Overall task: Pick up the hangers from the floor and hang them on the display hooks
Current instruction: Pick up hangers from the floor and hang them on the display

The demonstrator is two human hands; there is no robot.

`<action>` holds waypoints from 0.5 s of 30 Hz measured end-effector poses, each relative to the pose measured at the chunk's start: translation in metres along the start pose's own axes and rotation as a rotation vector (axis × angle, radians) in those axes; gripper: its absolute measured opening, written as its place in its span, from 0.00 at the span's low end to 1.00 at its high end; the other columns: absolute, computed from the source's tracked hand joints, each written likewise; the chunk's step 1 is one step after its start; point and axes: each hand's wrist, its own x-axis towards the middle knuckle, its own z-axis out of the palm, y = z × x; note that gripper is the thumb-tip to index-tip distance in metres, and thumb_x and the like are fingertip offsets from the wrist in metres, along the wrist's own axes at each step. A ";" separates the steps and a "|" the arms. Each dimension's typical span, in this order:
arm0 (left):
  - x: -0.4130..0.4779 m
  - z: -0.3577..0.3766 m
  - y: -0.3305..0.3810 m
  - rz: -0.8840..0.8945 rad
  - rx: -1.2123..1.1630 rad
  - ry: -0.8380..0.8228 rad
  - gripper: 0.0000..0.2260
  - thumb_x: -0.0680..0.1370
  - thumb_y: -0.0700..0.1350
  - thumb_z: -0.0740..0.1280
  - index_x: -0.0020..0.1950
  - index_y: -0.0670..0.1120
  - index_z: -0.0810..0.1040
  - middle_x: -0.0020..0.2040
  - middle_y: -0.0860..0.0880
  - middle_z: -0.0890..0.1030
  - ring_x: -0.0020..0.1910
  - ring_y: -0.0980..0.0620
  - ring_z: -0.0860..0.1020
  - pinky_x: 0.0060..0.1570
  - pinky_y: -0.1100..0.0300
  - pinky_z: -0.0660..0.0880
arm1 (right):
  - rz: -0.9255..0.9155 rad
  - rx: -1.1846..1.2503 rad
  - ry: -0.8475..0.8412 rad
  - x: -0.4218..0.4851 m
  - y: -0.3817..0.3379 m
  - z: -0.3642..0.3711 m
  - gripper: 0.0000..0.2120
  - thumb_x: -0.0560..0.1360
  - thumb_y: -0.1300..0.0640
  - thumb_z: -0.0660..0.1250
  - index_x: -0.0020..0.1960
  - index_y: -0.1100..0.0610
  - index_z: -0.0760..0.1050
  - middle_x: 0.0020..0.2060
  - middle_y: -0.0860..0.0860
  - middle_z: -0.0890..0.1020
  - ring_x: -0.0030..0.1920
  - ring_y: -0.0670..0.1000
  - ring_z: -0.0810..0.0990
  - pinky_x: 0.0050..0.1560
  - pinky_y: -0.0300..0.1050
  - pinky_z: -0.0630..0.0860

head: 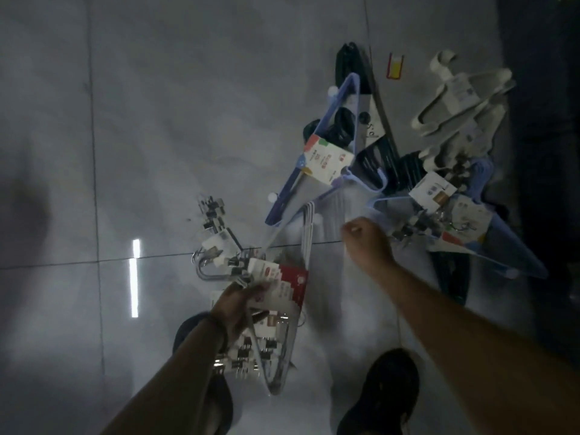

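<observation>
My left hand [239, 304] grips a bundle of white wire hangers [306, 233] by its red-and-white label [290, 285], with clip hangers hanging below it. My right hand [365, 243] hovers with curled fingers over the floor pile, just left of a blue hanger pack [489, 243]; whether it holds anything is unclear. Another blue hanger pack with a white label [328, 160] lies on black hangers [381, 152]. Cream plastic hangers [461, 102] lie at the far right. No display hooks are in view.
The floor is glossy grey tile [157, 152] with a bright light reflection. A set of metal clip hangers [215, 221] lies left of the pile. A small red-and-yellow tag [394, 65] lies near the top. My dark shoes [387, 390] are at the bottom edge.
</observation>
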 end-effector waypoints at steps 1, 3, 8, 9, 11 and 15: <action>0.006 -0.011 -0.005 0.003 0.018 0.013 0.10 0.79 0.43 0.72 0.59 0.43 0.81 0.53 0.42 0.88 0.57 0.39 0.84 0.62 0.43 0.79 | 0.113 0.084 -0.069 0.025 -0.008 0.006 0.13 0.80 0.48 0.68 0.56 0.57 0.80 0.49 0.56 0.85 0.47 0.55 0.82 0.46 0.50 0.80; 0.020 -0.029 -0.019 0.031 0.027 0.078 0.08 0.79 0.42 0.73 0.56 0.42 0.82 0.52 0.41 0.88 0.55 0.38 0.85 0.61 0.43 0.80 | 0.344 0.337 -0.177 0.058 -0.027 0.018 0.19 0.78 0.44 0.70 0.61 0.56 0.78 0.55 0.57 0.83 0.50 0.55 0.82 0.47 0.52 0.81; 0.036 -0.055 -0.052 -0.016 -0.168 0.088 0.13 0.78 0.39 0.72 0.62 0.40 0.79 0.55 0.38 0.87 0.55 0.38 0.85 0.46 0.50 0.86 | 0.370 0.633 -0.216 0.109 -0.057 0.053 0.28 0.75 0.38 0.73 0.68 0.50 0.72 0.62 0.54 0.78 0.60 0.56 0.80 0.61 0.58 0.80; 0.038 -0.059 -0.054 -0.022 -0.198 0.067 0.13 0.79 0.38 0.72 0.63 0.40 0.79 0.56 0.37 0.87 0.55 0.39 0.85 0.45 0.52 0.86 | 0.391 0.705 -0.200 0.116 -0.060 0.057 0.26 0.77 0.39 0.72 0.69 0.48 0.71 0.61 0.54 0.79 0.59 0.56 0.80 0.61 0.58 0.80; 0.042 -0.065 -0.057 -0.022 -0.242 0.048 0.12 0.80 0.38 0.70 0.63 0.40 0.79 0.57 0.37 0.86 0.58 0.38 0.85 0.49 0.50 0.86 | 0.446 0.789 -0.158 0.129 -0.064 0.064 0.24 0.79 0.42 0.70 0.71 0.48 0.70 0.61 0.53 0.81 0.57 0.55 0.83 0.52 0.55 0.82; 0.046 -0.066 -0.057 -0.011 -0.262 0.072 0.14 0.80 0.39 0.71 0.65 0.41 0.80 0.59 0.38 0.86 0.60 0.37 0.84 0.57 0.44 0.83 | 0.419 0.708 -0.121 0.127 -0.071 0.064 0.12 0.80 0.59 0.68 0.63 0.54 0.76 0.57 0.52 0.84 0.56 0.53 0.84 0.53 0.50 0.84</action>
